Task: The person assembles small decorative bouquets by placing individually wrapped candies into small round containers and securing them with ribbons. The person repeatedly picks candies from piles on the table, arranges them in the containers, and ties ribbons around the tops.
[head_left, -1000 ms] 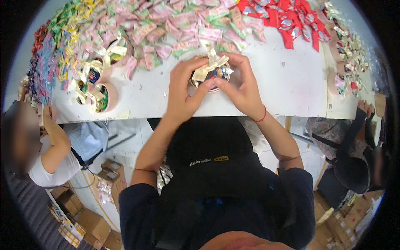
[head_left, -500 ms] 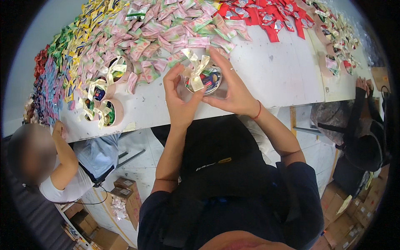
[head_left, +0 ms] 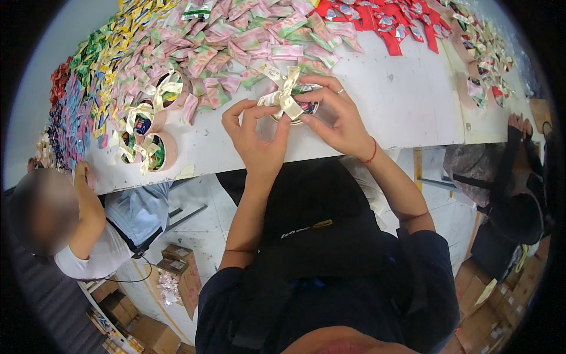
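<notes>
A small round gift box (head_left: 309, 108) with a clear top and packaged sweets inside sits on the white table in front of me. Across its top is a cream ribbon bow (head_left: 288, 94). My left hand (head_left: 256, 134) is closed, thumb and fingertips at the bow's left loop and lower tail. From the other side, my right hand (head_left: 341, 118) curls over the box top, its thumb and fingers at the bow's right side. The fingertips partly hide the ribbon and the box rim.
Several similar ribboned boxes (head_left: 160, 152) stand to the left. Behind lies a heap of pink-and-green packets (head_left: 247, 35), with red packets (head_left: 386, 23) at the back right. More filled boxes (head_left: 471, 88) line the right. A co-worker (head_left: 88, 236) sits left, another person (head_left: 513, 194) right.
Both hands have moved from the box's sides up to the bow, with fingers now bent over the ribbon. The bow's loops and tails have shifted a little.
</notes>
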Tool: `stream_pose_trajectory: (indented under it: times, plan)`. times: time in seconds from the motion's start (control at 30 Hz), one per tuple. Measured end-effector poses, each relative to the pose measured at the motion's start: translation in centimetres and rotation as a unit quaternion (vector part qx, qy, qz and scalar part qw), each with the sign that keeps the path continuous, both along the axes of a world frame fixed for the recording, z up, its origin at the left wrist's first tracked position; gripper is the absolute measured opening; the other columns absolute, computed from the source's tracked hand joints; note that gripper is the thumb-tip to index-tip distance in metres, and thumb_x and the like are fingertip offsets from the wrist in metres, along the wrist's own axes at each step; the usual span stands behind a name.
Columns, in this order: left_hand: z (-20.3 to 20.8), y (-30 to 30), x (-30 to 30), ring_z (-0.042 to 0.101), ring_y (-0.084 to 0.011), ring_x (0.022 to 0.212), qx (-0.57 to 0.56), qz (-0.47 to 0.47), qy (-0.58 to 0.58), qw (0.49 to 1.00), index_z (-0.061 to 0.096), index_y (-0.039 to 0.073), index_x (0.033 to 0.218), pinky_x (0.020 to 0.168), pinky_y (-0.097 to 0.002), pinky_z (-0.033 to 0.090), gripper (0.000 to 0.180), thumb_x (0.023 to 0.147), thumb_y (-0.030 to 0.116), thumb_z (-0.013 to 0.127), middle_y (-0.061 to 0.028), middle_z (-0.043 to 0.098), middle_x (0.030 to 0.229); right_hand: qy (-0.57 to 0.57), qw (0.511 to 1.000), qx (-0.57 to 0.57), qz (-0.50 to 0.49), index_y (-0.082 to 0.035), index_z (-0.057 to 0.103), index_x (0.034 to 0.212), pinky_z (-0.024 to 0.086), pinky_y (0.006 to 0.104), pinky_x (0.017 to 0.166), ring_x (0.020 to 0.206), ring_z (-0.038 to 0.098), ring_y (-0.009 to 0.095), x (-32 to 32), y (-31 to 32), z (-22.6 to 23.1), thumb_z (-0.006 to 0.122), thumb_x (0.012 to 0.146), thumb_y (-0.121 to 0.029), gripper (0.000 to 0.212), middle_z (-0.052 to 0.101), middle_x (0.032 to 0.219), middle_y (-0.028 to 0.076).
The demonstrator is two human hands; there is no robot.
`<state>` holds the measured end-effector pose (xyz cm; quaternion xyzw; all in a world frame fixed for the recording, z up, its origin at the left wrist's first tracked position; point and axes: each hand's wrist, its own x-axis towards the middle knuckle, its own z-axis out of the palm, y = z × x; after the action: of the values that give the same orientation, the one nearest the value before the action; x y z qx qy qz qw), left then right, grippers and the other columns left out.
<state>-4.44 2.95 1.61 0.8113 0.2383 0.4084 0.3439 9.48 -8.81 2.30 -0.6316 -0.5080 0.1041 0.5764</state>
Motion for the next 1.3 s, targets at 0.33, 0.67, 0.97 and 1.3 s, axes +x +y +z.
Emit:
stream_pose_trajectory:
  times: [0.33, 0.67, 0.97, 1.3]
  plan:
    - [-1.5, -1.9, 0.9, 0.048, -0.0309, 0.114, -0.008, 0.010, -0.052, 0.999, 0.063, 0.008, 0.081, 0.098, -0.0419, 0.038, 0.016, 0.077, 0.009, 0.078, -0.0087, 0.051, 0.112, -0.021, 0.994, 0.005, -0.104, -0.006, 0.061, 0.095, 0.043, 0.0383, 0.091, 0.109, 0.050, 0.030, -0.7, 1.2, -0.5, 0.077, 0.072, -0.008, 0.028, 0.057, 0.113, 0.011]
    - [-0.4, 0.2, 1.3, 0.048, -0.0273, 0.117, -0.058, -0.037, -0.052, 0.996, 0.065, 0.005, 0.086, 0.102, -0.0425, 0.036, 0.018, 0.076, 0.008, 0.079, -0.0130, 0.050, 0.116, -0.015, 0.996, 0.044, -0.081, -0.005, 0.062, 0.091, 0.042, 0.0376, 0.097, 0.122, 0.047, 0.028, -1.0, 0.2, -0.8, 0.074, 0.078, -0.005, 0.017, 0.050, 0.133, 0.015]
    - [0.6, 0.7, 2.3, 0.047, -0.0283, 0.119, -0.031, 0.009, -0.047, 0.998, 0.066, 0.006, 0.081, 0.103, -0.0427, 0.034, 0.014, 0.074, 0.005, 0.078, -0.0122, 0.052, 0.115, 0.024, 0.994, 0.064, -0.090, -0.005, 0.064, 0.084, 0.046, 0.0370, 0.090, 0.115, 0.050, 0.029, -1.0, 0.6, -0.9, 0.074, 0.077, -0.010, 0.014, 0.054, 0.127, 0.013]
    - [0.5, 0.5, 2.1, 0.048, -0.0340, 0.120, 0.213, 0.032, -0.032, 0.976, 0.066, 0.011, 0.077, 0.102, -0.0484, 0.036, 0.016, 0.067, 0.002, 0.076, -0.0071, 0.058, 0.110, 0.042, 0.991, 0.079, -0.100, -0.006, 0.059, 0.076, 0.047, 0.0365, 0.086, 0.104, 0.055, 0.028, -1.4, 1.3, -1.5, 0.073, 0.074, -0.006, 0.014, 0.058, 0.117, 0.010]
